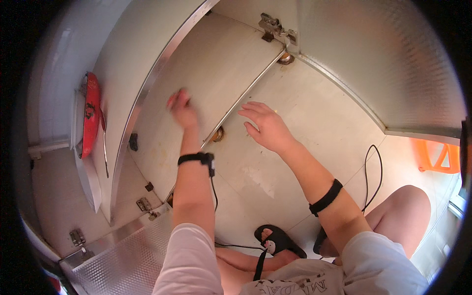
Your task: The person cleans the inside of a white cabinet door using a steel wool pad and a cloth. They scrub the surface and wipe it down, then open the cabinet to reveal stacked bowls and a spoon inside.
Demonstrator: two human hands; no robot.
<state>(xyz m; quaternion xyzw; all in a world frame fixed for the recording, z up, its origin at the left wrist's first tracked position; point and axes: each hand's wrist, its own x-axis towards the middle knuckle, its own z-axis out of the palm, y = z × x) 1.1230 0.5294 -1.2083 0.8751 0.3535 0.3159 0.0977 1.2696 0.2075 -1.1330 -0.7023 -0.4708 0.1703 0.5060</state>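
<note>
My left hand (pixel 184 110) is over the pale floor of a low cabinet (pixel 216 54), beyond its metal front rail (pixel 246 91). Motion smears its fingers, so whether they hold anything is unclear. On the near side of the rail, my right hand (pixel 269 129) hovers above the tiled floor (pixel 255 182). Its fingers are stretched out with the thumb apart, and nothing is in them. A black band with a small device (pixel 199 158) circles my left wrist; another black band (pixel 326 197) wraps my right forearm.
Textured metal doors (pixel 373 64) (pixel 123 260) stand swung out at both sides, with a hinge (pixel 278 29) at the far end. Left of an upright panel (pixel 142 98) is a red round-edged object (pixel 91 115). An orange plastic item (pixel 437 155) and a black cable (pixel 373 172) lie right.
</note>
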